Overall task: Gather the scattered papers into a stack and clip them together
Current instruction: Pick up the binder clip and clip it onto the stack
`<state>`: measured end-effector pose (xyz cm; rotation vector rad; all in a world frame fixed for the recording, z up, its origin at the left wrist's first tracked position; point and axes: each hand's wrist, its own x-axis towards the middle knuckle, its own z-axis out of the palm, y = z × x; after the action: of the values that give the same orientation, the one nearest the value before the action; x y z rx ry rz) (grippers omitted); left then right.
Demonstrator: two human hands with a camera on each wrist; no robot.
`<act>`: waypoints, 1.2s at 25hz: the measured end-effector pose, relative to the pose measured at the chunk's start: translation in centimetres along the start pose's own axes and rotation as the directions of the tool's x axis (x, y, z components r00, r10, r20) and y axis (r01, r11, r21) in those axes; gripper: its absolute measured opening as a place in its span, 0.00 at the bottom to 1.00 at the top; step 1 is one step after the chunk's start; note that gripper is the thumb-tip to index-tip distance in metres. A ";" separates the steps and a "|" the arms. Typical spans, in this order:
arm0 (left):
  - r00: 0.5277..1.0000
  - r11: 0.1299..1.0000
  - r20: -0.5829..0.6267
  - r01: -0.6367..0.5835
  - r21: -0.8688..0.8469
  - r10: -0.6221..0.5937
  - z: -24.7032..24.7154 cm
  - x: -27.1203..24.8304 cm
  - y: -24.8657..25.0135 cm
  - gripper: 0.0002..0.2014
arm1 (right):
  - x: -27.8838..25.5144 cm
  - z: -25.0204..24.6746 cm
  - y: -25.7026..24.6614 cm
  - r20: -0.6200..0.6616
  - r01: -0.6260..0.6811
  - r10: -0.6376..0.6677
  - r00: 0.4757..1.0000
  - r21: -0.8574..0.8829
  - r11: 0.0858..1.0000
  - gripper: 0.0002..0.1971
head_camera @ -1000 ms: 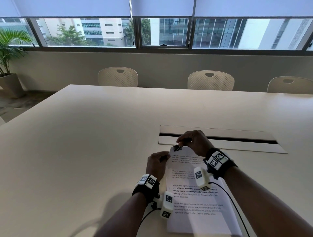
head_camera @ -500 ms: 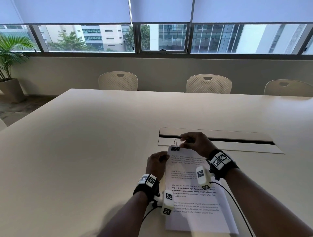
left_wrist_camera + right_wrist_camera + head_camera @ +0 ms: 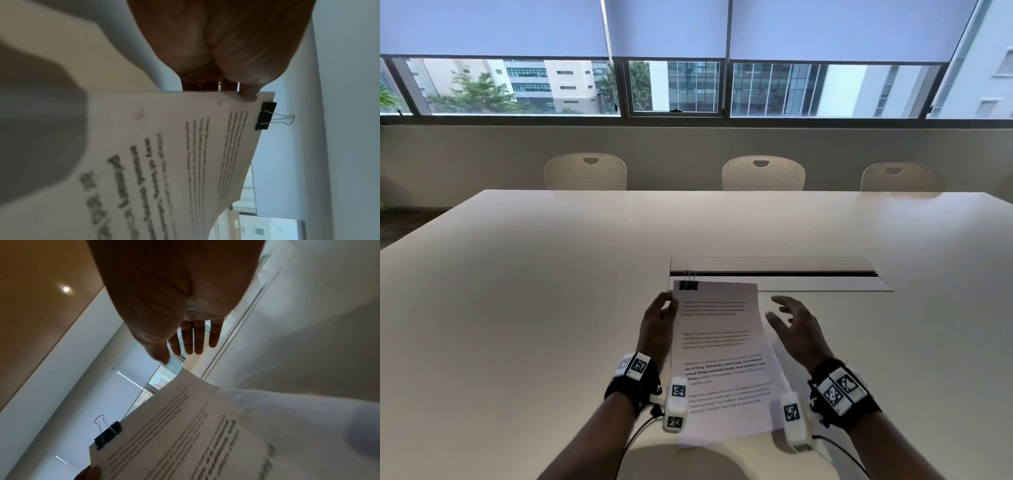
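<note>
A stack of printed white papers (image 3: 717, 346) lies in front of me, its far end raised off the table. A black binder clip (image 3: 688, 284) with wire handles bites the stack's far left corner; it also shows in the left wrist view (image 3: 266, 116) and the right wrist view (image 3: 108, 434). My left hand (image 3: 659, 317) pinches the stack's left edge just below the clip, thumb (image 3: 249, 95) on top of the page. My right hand (image 3: 789, 320) hovers to the right of the stack, fingers (image 3: 194, 339) straight and spread, holding nothing.
The large white table (image 3: 534, 308) has a long cable slot (image 3: 774, 273) with a flap just beyond the papers. Three white chairs (image 3: 763, 173) stand along the far side under the windows. Cables run from both wrist bands.
My right hand has let go of the binder clip and moved off to the right, opening. The clip now stays on the stack's corner. My left hand keeps its hold on the left edge.
</note>
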<state>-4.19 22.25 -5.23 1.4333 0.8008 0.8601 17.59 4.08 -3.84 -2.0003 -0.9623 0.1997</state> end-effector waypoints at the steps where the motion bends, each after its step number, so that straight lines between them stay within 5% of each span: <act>1: 1.000 0.998 -0.015 0.003 -0.066 -0.004 -0.2 -0.8 0.4 0.09 | -1.0 0.0 0.2 0.032 -0.057 0.055 0.998 0.042 0.998 0.27; 4: 0.998 0.973 -0.064 -0.035 -0.227 0.021 -1.0 -2.8 1.9 0.09 | -4.1 0.1 -0.9 0.191 -0.206 0.161 0.968 0.250 0.946 0.35; 7: 0.993 0.953 -0.112 -0.058 -0.296 0.026 -2.2 -4.3 3.7 0.09 | -7.0 0.4 -3.2 0.311 -0.256 0.119 0.943 0.447 0.857 0.25; 10: 0.985 0.943 -0.171 -0.072 -0.326 0.016 -3.6 -4.8 5.1 0.10 | -9.2 1.0 -5.9 0.320 -0.246 0.073 0.945 0.545 0.801 0.11; 13: 0.974 0.961 -0.225 -0.037 -0.274 -0.026 -5.6 -4.3 5.4 0.08 | -10.2 2.3 -7.6 0.303 -0.288 0.114 0.946 0.624 0.726 0.10; 17: 0.989 0.980 -0.112 0.074 -0.184 -0.096 -8.8 -4.6 4.5 0.09 | -9.0 5.5 -9.6 0.331 -0.359 0.171 0.928 0.671 0.649 0.11; 20: 0.986 0.980 -0.046 0.151 -0.129 -0.158 -11.1 -5.3 3.3 0.14 | -6.9 8.3 -11.1 0.270 -0.331 0.198 0.942 0.663 0.671 0.09; 24: 0.980 0.987 -0.123 0.156 -0.033 -0.159 -14.4 -3.1 1.8 0.18 | -2.9 13.2 -12.8 0.220 -0.281 0.185 0.958 0.576 0.768 0.07; 30: 0.975 0.984 -0.149 0.172 0.051 -0.162 -18.0 4.7 1.0 0.17 | 3.3 19.3 -14.6 0.207 -0.244 0.189 0.960 0.288 0.926 0.19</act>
<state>-17.68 35.06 -3.91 1.3479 1.0518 0.8218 2.65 23.43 -3.42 -1.8117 -0.7582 0.6230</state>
